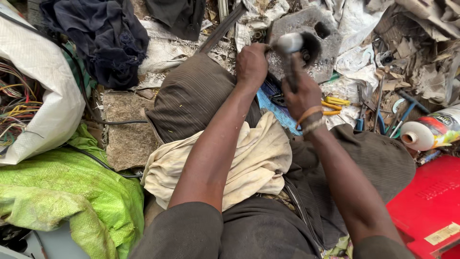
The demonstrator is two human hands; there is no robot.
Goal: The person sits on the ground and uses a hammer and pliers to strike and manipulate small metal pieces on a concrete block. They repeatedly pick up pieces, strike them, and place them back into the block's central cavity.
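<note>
The hammer (290,45) is up at the top middle of the view, its blurred grey metal head hanging just over a flat grey stone block (306,24) that has a hole near its upper right edge. The right hand (303,93) is clenched round the hammer's dark handle, with an orange band and a pale band at the wrist. The left hand (252,63) is closed into a fist just beside the hammer head, at the near edge of the block; what it pinches is hidden by the fingers and cannot be told. Both forearms reach forward over the person's lap, where a cream cloth (249,158) lies across brown trousers (191,93). Just beyond the right wrist lie yellow-handled pliers (335,103) and a blue scrap (275,108) among torn paper and rubbish. To the far left a white sack (43,81) holds a tangle of coloured wires (14,105), with a green woven sack (72,187) below it. At the right edge lies a white tube (426,132) with a coloured label, above a red box (426,206).
</note>
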